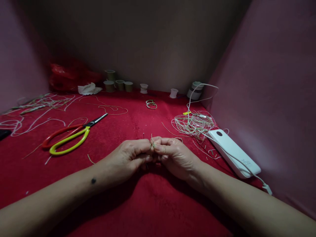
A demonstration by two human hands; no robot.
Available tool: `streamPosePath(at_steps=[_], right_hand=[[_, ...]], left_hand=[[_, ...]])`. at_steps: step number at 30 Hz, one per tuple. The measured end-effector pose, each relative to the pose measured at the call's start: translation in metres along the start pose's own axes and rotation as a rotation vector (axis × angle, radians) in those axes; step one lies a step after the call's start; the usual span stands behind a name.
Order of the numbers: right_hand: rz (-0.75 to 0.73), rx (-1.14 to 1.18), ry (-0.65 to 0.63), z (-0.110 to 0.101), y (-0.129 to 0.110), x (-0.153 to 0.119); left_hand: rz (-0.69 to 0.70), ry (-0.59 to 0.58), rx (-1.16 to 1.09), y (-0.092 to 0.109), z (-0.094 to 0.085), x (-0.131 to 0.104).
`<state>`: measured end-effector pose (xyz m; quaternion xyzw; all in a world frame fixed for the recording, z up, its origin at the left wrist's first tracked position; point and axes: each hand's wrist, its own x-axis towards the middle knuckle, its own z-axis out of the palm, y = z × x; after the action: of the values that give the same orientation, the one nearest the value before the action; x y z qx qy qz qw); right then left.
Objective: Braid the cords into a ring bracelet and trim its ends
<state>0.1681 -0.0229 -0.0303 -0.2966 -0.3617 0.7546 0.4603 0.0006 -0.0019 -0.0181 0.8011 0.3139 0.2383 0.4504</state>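
My left hand (133,153) and my right hand (170,151) meet at the middle, just above the red cloth (153,204). Both are closed, fingertips pinched together around a thin green cord (152,144) that shows a small knot or loop between them. One cord end sticks up above the fingers; the rest is hidden by the hands. A pin (143,135) with a small head stands in the cloth just beyond my left fingers. Farther back lies a small braided cord ring (151,104).
Scissors (70,136) with red and yellow handles lie left, near tangled cords (44,103). At right are a cord heap (194,124) and a white power bank (234,153) with its cable. Spools (120,85), a crumpled tissue (89,89) and a red plastic bag (70,75) line the back wall.
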Motion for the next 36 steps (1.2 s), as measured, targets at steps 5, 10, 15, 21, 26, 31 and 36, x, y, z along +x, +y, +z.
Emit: streamPosePath(at_steps=[5, 10, 15, 21, 26, 31, 36], right_hand=[[0.009, -0.010, 0.015, -0.001, -0.001, 0.001], [0.006, -0.038, 0.037, -0.003, 0.000, 0.001], [-0.039, -0.140, 0.094, -0.002, 0.001, 0.001], [-0.158, -0.368, 0.213, 0.006, 0.001, -0.004], [-0.194, -0.487, 0.275, 0.008, 0.004, -0.005], [-0.181, -0.480, 0.251, 0.007, 0.009, -0.001], [-0.118, -0.496, 0.243, 0.006, -0.010, -0.001]], left_hand=[[-0.166, 0.023, -0.144, 0.006, -0.007, 0.000], [-0.390, 0.195, -0.321, 0.011, -0.016, 0.000], [-0.329, 0.328, -0.303, 0.019, -0.013, -0.003], [-0.367, 0.278, -0.330, 0.018, -0.002, -0.001], [-0.346, 0.273, -0.376, 0.013, 0.000, 0.000], [-0.292, 0.293, -0.329, 0.012, 0.001, -0.003], [-0.416, 0.332, -0.507, 0.010, -0.011, -0.004]])
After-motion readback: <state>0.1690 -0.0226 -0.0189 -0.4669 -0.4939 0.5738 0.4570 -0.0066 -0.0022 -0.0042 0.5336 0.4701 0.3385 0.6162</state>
